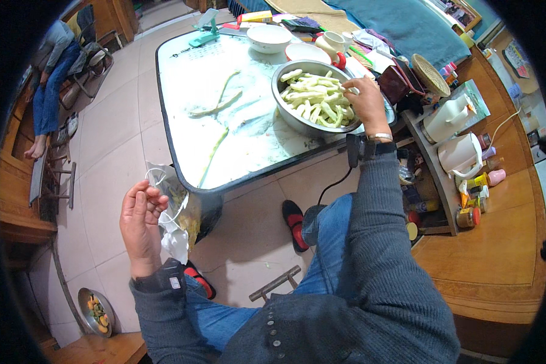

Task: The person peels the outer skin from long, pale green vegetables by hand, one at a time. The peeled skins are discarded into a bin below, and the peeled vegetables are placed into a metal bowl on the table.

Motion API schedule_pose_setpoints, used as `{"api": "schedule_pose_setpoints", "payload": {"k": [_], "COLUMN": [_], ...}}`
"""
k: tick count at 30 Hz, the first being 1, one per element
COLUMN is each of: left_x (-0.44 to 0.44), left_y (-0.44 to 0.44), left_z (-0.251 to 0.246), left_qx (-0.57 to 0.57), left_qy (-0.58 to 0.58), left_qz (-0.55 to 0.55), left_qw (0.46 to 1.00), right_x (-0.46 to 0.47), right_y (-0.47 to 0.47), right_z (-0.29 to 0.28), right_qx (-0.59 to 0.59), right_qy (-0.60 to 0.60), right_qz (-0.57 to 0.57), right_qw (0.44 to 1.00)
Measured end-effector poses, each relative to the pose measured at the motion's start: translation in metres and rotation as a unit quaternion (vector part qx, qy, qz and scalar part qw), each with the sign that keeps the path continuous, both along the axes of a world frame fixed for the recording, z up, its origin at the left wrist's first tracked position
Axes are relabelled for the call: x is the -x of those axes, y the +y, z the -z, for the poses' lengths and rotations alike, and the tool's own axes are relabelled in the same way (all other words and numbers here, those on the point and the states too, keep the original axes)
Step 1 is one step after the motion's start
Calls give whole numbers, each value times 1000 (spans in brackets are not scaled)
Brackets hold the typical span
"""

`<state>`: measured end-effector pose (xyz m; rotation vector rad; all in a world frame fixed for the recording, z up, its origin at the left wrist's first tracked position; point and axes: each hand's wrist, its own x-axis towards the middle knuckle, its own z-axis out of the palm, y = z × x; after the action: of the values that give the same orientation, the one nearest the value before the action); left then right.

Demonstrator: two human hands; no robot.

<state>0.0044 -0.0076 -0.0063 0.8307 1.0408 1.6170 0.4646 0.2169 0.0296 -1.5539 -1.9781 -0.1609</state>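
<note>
Pale green bean pods [314,98] fill a metal bowl [295,122] at the right side of a glass-topped table. My right hand [367,100] is over the bowl's right rim, fingertips at the pods; whether it grips one is hidden. My left hand [142,220] is raised left of the table's near corner, fingers curled; nothing is clearly seen in it. Beyond it hangs an open bag [179,214] with white cord handles. Several long, thin pods or stringy pieces [214,154] lie on the glass tabletop [255,159].
A white bowl [269,40], a red-rimmed bowl [307,53] and a green stand [205,36] stand farther back. Two white kettles [459,154] and jars line the cabinet at right. Another person [50,82] sits far left. A bowl of scraps [95,314] is at lower left.
</note>
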Motion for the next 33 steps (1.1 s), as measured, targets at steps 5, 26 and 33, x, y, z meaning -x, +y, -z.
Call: {"api": "schedule_pose_setpoints", "payload": {"k": [5, 26, 33], "left_x": [-23, 35, 20], "left_y": [9, 4, 9], "left_z": [-4, 16, 18], "left_qx": [27, 109, 113], "left_qy": [55, 304, 321], "left_qz": [6, -83, -2], "left_qw": [998, 943, 940], "right_x": [46, 287, 228], "right_y": [-47, -121, -107], "right_z": [-27, 32, 19], "right_qx": [143, 286, 22], "right_qy": [480, 341, 147], "right_qz": [-244, -348, -266], "right_qw": [830, 825, 952]}}
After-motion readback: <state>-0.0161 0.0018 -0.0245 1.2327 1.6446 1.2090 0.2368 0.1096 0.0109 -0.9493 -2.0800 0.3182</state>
